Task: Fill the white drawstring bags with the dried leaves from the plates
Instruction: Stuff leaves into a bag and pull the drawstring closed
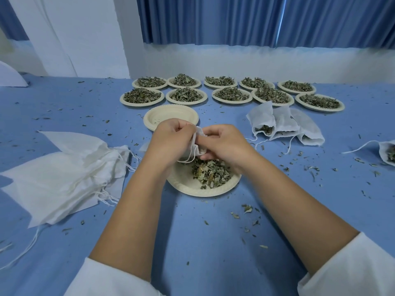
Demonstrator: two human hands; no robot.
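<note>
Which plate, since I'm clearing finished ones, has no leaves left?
The empty plate just beyond the left hand, nearly bare; the ten plates behind it are heaped, and the near plate holds leaves.

No text I can read from my feed. Quick check of the white drawstring bag [201, 146], the near plate [186, 185], the spare bags [64, 178] and the blue cloth [192, 231]: no legible print, label, brand or number on any of them.
</note>
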